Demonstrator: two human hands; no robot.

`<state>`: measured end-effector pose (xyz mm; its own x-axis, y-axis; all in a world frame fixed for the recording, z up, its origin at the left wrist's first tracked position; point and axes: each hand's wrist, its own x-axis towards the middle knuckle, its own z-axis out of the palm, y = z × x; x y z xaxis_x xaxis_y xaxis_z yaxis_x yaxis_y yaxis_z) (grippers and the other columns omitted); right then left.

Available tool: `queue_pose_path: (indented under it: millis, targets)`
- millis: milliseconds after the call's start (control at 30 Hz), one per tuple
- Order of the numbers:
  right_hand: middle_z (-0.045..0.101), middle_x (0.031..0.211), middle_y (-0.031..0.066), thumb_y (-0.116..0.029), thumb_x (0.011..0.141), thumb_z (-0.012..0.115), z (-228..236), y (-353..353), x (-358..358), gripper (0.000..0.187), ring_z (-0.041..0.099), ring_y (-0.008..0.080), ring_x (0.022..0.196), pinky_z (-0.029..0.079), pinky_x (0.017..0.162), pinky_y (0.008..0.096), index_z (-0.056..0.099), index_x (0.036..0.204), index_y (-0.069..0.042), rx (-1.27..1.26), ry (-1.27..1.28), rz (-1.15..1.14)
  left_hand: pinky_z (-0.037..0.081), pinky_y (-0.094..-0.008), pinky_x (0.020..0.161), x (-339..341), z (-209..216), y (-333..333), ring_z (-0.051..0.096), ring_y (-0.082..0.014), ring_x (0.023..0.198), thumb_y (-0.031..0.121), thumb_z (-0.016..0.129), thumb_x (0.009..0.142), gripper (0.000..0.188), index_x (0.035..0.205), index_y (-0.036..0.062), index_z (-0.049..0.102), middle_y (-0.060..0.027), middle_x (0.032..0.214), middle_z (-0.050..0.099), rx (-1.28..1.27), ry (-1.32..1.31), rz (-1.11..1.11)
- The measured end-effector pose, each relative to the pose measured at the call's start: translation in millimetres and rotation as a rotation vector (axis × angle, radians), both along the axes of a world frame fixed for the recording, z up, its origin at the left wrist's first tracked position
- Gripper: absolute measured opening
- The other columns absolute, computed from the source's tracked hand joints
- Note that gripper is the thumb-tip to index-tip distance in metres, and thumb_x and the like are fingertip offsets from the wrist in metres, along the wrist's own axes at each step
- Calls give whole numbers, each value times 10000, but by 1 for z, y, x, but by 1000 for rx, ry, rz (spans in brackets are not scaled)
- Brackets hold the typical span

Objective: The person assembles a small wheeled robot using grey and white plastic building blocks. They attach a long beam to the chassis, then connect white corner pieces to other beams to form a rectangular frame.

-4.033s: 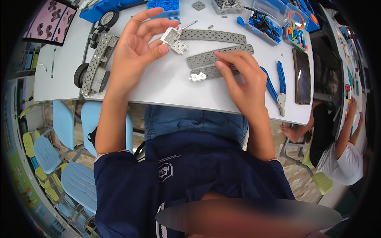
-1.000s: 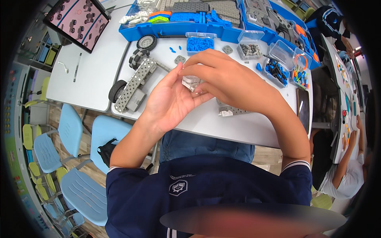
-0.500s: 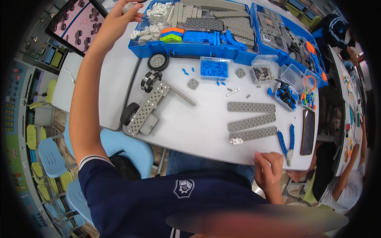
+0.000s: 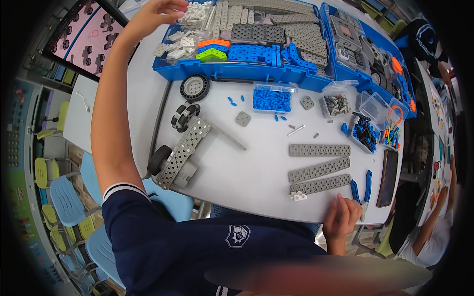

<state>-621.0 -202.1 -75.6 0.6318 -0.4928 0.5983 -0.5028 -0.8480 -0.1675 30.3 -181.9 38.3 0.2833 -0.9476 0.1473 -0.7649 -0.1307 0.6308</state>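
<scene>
My left hand (image 4: 160, 15) reaches over the far left of the blue case, its fingers extended beside the white plastic parts (image 4: 196, 17). Nothing shows in it. My right hand (image 4: 340, 219) rests at the near table edge with loosely bent fingers and nothing visible in them. Next to it lies a plier-like tool with blue handles (image 4: 368, 186), partly covered by the hand. Just left of that hand are several grey perforated beams (image 4: 320, 170) and a small white connector (image 4: 298, 196). A grey beam assembly with wheels (image 4: 183, 153) stands at the left of the table.
The blue case (image 4: 237, 73) of sorted parts spans the far side. Small boxes hold blue pins (image 4: 271, 100), grey pieces (image 4: 337, 104) and black and blue parts (image 4: 365, 133). A phone (image 4: 387, 178) lies at the right edge; a screen (image 4: 84, 39) stands far left.
My left hand has gone from holding a pale, translucent piece to reaching by the white parts, with no piece visible. My right hand now overlaps the blue-handled tool. The view has shifted slightly.
</scene>
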Motion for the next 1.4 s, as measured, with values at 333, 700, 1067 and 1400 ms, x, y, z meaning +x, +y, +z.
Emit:
queue_pose_path:
  millis: [333,700,1067,1400]
  targets:
    - [658,982,125,92,809,696,2,0,2,291,564,308,876,472,789,405,711,1094,31,19,-7,-9,456,-348,973,32,-35,-27,565,-190,1071,196,773,890,480,1349,186,630,-46,1224,680,14,-349,-5]
    - [659,962,129,114,795,710,2,-1,4,290,567,311,877,478,788,398,715,1076,42,23,-27,13,509,-318,859,59,-52,-28,622,-183,953,206,741,936,489,1370,79,554,-81,1058,661,-133,-360,105]
    - [659,933,128,121,791,707,1,-2,6,272,571,310,855,482,764,393,716,1050,43,46,-46,18,440,-485,1004,94,-76,-51,577,-423,1189,446,603,1002,593,1334,-30,482,-279,1239,618,100,-698,322]
    - [661,927,121,124,780,703,1,-2,5,293,569,307,847,483,757,392,714,1057,30,52,-36,14,435,-516,942,77,-66,-62,557,-454,1128,412,605,1006,485,1186,-22,483,-292,1198,598,222,-946,196]
